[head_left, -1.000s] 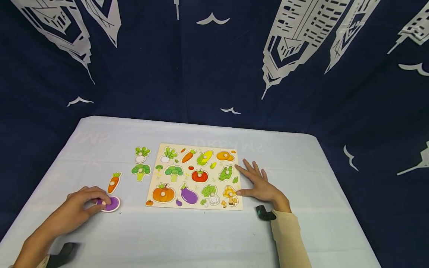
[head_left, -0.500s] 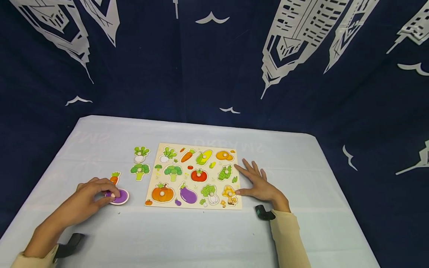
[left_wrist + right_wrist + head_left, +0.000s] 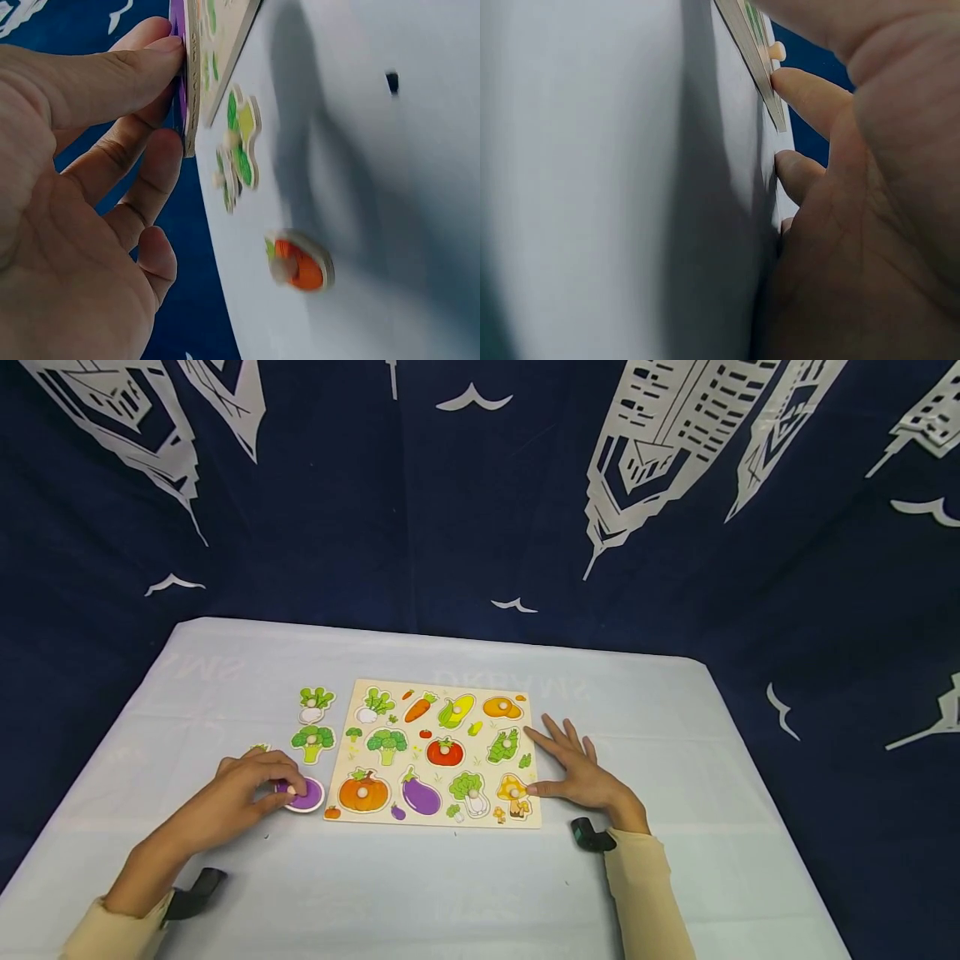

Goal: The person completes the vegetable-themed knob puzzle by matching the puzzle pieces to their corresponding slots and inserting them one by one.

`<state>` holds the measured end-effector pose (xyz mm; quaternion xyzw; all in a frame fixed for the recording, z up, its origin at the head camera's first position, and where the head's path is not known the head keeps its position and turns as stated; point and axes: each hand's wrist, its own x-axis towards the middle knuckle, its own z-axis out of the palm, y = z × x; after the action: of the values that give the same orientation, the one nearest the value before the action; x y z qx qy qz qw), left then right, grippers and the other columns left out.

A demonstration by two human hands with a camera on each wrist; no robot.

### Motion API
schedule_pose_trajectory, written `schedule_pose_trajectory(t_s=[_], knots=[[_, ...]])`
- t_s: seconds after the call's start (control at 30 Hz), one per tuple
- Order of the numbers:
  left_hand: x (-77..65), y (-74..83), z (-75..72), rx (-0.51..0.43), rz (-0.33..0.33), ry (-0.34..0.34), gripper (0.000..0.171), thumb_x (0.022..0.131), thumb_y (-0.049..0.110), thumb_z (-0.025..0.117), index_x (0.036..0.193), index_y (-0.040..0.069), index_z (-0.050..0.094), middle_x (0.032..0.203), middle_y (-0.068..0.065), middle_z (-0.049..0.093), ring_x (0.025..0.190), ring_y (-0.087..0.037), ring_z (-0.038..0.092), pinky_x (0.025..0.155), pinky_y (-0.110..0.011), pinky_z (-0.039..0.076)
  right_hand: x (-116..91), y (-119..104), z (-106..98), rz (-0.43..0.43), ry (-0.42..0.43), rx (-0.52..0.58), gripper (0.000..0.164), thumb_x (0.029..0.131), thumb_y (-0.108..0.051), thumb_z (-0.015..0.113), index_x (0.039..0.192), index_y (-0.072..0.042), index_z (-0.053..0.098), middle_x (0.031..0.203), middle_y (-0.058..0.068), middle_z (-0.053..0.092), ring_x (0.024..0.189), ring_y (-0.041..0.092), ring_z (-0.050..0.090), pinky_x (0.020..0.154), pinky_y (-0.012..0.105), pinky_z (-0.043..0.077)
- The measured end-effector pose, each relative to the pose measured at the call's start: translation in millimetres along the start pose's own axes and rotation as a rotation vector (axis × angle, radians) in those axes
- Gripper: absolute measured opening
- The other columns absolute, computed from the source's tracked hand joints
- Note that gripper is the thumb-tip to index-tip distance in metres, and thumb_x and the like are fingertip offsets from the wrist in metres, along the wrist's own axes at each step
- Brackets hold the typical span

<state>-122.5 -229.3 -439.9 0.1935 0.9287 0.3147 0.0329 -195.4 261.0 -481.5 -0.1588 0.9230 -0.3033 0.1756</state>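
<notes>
My left hand point(image 3: 240, 793) pinches a purple eggplant puzzle piece point(image 3: 310, 795) between thumb and fingers, just left of the board's lower left corner. Seen edge-on in the left wrist view, the eggplant piece has a pale wooden side. The wooden vegetable puzzle board point(image 3: 476, 756) lies flat on the table, with a printed eggplant, pumpkin, tomato and other vegetables. At its right edge rests my right hand point(image 3: 583, 774), fingers spread and straight, thumb and index fingertip touching the board.
A turnip piece point(image 3: 315, 702) and a broccoli piece point(image 3: 313, 742) lie left of the board. The carrot piece point(image 3: 306, 268) is nearly hidden behind my left hand in the head view. White cloth covers the table point(image 3: 450, 893); a dark blue curtain point(image 3: 337, 527) hangs behind.
My left hand has carried the eggplant piece rightward and slightly away, toward the board, passing over the carrot piece. My right hand has stayed at the board's edge.
</notes>
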Motion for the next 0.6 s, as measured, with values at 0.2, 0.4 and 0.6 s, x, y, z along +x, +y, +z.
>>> schedule_pose_trajectory(t_s=[0.2, 0.4, 0.6], knots=[[11.0, 8.2, 9.1, -0.007, 0.033, -0.059, 0.028, 0.082, 0.005, 0.079, 0.086, 0.032, 0.072, 0.095, 0.017, 0.067, 0.102, -0.02, 0.057, 0.083, -0.044, 0.03, 0, 2, 0, 0.001, 0.002, -0.005, 0.097, 0.078, -0.047, 0.083, 0.158, -0.032, 0.031, 0.171, 0.005, 0.002, 0.155, 0.036, -0.015, 0.117, 0.066, -0.012], [22.4, 15.1, 20.8, 0.006, 0.114, -0.069, 0.031, 0.08, 0.004, 0.081, 0.086, 0.033, 0.071, 0.094, 0.02, 0.065, 0.102, -0.016, 0.059, 0.083, -0.04, 0.032, 1, 2, 1, -0.001, 0.003, -0.004, 0.097, 0.078, -0.047, 0.083, 0.158, -0.032, 0.03, 0.171, 0.005, 0.001, 0.155, 0.036, -0.015, 0.117, 0.067, -0.013], [36.0, 23.5, 31.2, -0.005, 0.166, -0.106, 0.027, 0.082, 0.006, 0.08, 0.089, 0.031, 0.071, 0.095, 0.02, 0.064, 0.101, -0.012, 0.058, 0.084, -0.038, 0.03, 2, 2, 1, -0.003, 0.0, -0.005, 0.097, 0.079, -0.046, 0.082, 0.159, -0.03, 0.03, 0.171, 0.006, 0.001, 0.155, 0.036, -0.015, 0.117, 0.067, -0.012]])
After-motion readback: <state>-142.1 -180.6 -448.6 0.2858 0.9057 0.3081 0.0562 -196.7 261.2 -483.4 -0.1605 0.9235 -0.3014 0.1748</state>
